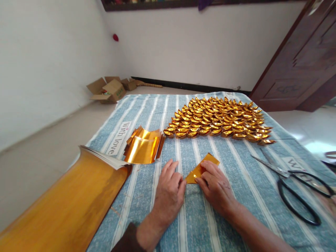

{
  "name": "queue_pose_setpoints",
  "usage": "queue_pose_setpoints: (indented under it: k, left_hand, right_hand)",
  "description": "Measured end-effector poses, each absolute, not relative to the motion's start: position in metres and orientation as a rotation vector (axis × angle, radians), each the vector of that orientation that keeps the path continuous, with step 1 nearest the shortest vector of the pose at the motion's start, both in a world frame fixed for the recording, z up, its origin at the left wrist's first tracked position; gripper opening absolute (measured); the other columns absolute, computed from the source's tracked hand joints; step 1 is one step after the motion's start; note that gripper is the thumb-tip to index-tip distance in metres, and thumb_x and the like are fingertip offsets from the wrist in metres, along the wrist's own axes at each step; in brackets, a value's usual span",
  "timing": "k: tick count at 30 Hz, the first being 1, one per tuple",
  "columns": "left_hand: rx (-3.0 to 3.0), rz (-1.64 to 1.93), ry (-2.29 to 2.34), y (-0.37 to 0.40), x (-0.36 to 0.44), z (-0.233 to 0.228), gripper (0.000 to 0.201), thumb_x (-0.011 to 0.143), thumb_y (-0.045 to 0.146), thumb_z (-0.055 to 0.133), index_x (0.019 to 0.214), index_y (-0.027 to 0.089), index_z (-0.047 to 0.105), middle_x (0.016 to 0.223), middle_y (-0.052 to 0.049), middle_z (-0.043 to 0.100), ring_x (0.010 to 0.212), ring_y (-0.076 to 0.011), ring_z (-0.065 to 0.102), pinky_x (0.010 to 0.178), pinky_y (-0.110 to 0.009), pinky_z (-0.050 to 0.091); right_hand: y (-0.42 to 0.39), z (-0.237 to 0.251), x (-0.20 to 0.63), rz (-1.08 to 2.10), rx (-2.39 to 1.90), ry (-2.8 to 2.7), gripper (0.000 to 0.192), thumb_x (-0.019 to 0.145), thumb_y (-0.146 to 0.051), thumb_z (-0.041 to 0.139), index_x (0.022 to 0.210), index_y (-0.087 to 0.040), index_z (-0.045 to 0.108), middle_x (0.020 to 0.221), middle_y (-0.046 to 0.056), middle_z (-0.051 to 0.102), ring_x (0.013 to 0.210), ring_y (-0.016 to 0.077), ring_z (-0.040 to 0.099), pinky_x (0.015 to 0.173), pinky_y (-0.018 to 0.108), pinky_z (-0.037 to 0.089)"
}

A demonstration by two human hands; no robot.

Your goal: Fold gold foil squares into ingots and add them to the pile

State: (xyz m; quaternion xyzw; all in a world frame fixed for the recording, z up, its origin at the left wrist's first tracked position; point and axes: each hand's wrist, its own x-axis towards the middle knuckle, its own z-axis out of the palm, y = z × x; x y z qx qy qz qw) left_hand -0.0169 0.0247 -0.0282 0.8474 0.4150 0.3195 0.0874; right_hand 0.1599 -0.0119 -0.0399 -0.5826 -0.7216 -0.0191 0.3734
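A small folded piece of gold foil paper (pixel 201 167) lies on the blue striped cloth (pixel 231 196) in front of me. My right hand (pixel 215 184) presses down on it with the fingers over its lower edge. My left hand (pixel 169 190) rests flat on the cloth just left of the paper, its thumb touching the paper's left corner. Beyond the hands, many folded gold ingot shapes (pixel 219 119) sit in tight rows.
A curled stack of cut gold sheets (pixel 144 145) lies left of the hands. A thick pad of gold paper (pixel 68 206) bends off the near left corner. Large black-handled scissors (pixel 294 182) lie at the right. Open cardboard boxes (pixel 107 90) sit on the floor by the wall.
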Motion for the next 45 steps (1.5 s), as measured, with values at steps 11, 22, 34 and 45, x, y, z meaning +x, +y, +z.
queue_pose_setpoints:
  k: [11,22,34,45]
  left_hand:
    - [2.487,0.873,1.259,0.029,-0.020,-0.024,0.018,0.085,0.010,0.051,0.069,0.017,0.055,0.124,-0.016,0.059,0.128,-0.0340,0.044,0.099,-0.059,0.044]
    - [2.613,0.947,1.263,0.026,-0.022,-0.023,0.012,0.085,0.008,0.052,0.075,0.016,0.057,0.119,-0.017,0.062,0.122,-0.0334,0.052,0.097,-0.056,0.048]
    - [3.053,0.553,1.038,-0.044,0.003,-0.028,0.049,0.085,0.025,0.054,0.125,-0.003,0.052,0.132,-0.028,0.054,0.124,-0.0404,0.051,0.092,-0.051,0.054]
    - [3.038,0.510,1.133,-0.043,0.002,-0.031,0.053,0.089,0.034,0.052,0.128,0.000,0.049,0.135,-0.027,0.053,0.127,-0.0385,0.049,0.095,-0.055,0.049]
  right_hand:
    - [-0.012,-0.039,0.161,-0.022,-1.509,-1.882,0.022,0.091,-0.017,0.050,0.070,-0.019,0.057,0.099,0.011,0.063,0.100,0.0250,0.058,0.085,0.043,0.053]
    - [-0.011,-0.039,0.160,-0.012,-1.523,-1.877,0.023,0.090,-0.017,0.054,0.067,-0.018,0.056,0.100,0.012,0.063,0.099,0.0251,0.058,0.084,0.041,0.053]
    - [-0.012,-0.044,0.162,-0.089,-1.522,-1.892,0.024,0.089,-0.014,0.049,0.066,-0.020,0.055,0.102,0.012,0.064,0.101,0.0245,0.059,0.092,0.040,0.051]
    - [-0.013,-0.044,0.162,-0.110,-1.523,-1.884,0.025,0.090,-0.018,0.052,0.065,-0.018,0.057,0.104,0.013,0.065,0.101,0.0255,0.060,0.092,0.040,0.052]
